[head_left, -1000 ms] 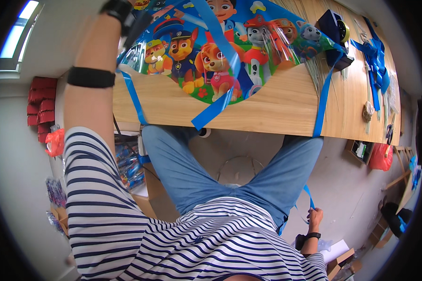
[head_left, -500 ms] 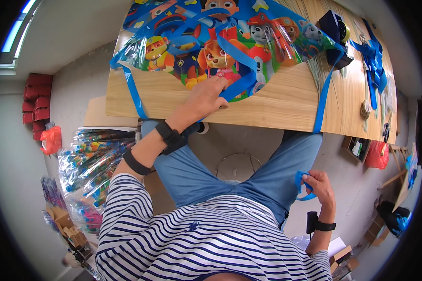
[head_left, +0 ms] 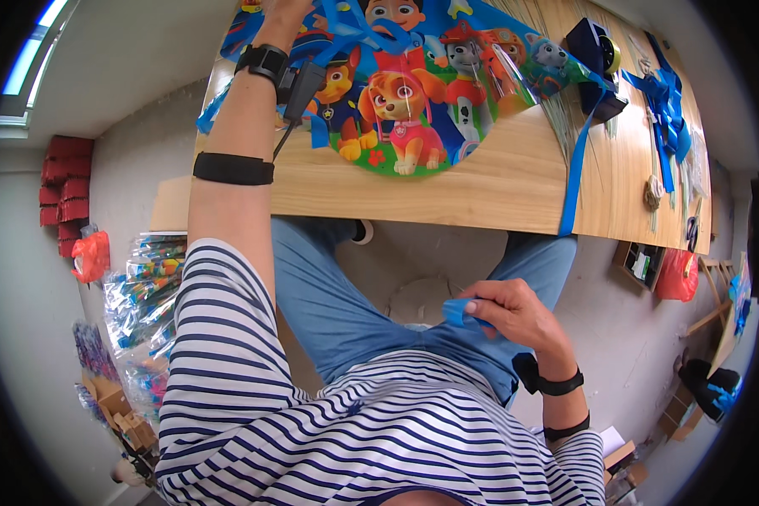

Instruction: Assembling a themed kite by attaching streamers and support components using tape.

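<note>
A shiny printed plastic sheet (head_left: 396, 105) with cartoon figures lies across the far part of the wooden table (head_left: 447, 198). My left hand (head_left: 288, 12) is over its far left side, at the picture's upper edge, and its fingers are cut off from sight. Loose blue ribbon (head_left: 346, 27) lies on the sheet beside that hand. Low in front of my lap, my right hand (head_left: 519, 314) is closed on a small coil of blue ribbon (head_left: 457, 313), pinched between thumb and fingers. Another blue ribbon strip (head_left: 576, 173) runs from the sheet's right corner to the table's near edge.
A dark tape dispenser (head_left: 594, 63) stands right of the sheet. Beyond it lie a blue ribbon bow (head_left: 666, 101), thin stems and scissors (head_left: 691, 232). Wrapped plastic packs (head_left: 148, 295) are stacked at my left. A red bag (head_left: 677, 277) hangs at the right.
My left hand has moved from the sheet's near edge to its far left side. My right hand has come inward toward my lap with the ribbon coil. Ribbon on the sheet has shifted away.
</note>
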`<state>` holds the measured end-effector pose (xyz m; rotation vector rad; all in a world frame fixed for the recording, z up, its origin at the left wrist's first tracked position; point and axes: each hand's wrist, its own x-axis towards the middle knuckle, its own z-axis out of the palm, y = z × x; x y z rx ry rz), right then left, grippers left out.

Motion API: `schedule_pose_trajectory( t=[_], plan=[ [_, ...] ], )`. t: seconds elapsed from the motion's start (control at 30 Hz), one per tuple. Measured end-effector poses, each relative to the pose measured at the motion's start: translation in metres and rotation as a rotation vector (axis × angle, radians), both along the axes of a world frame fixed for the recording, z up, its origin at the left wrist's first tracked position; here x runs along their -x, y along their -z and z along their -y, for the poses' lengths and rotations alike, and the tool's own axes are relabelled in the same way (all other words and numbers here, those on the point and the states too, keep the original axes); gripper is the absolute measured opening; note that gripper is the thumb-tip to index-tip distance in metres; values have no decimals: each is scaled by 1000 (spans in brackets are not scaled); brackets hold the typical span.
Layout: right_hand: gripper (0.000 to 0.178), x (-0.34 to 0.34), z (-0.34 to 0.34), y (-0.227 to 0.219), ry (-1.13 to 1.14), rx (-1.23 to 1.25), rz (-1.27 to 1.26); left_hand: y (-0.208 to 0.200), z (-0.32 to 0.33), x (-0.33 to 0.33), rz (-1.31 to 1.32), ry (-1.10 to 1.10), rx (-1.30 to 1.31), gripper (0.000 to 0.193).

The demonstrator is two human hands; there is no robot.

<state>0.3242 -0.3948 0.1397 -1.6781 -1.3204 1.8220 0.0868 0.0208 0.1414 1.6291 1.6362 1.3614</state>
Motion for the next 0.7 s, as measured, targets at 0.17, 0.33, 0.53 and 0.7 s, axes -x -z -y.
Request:
schedule_pose_trajectory(
  t=[0.17, 0.33, 0.53, 0.7],
  plan=[
    [17, 10, -13, 18, 27, -128, -159, 59, 85, -18, -557, 323, -343, 46],
    [15, 13, -47, 39, -92, -552, 140, 121, 199, -15, -783, 445, 26, 90],
    [13, 24, -86, 76, 7, -1050, 312, 133, 214, 9, -829, 477, 180, 104],
    [20, 45, -81, 60, 173, -416, 195, 118, 224, 15, -743, 434, 102, 86]
  ],
)
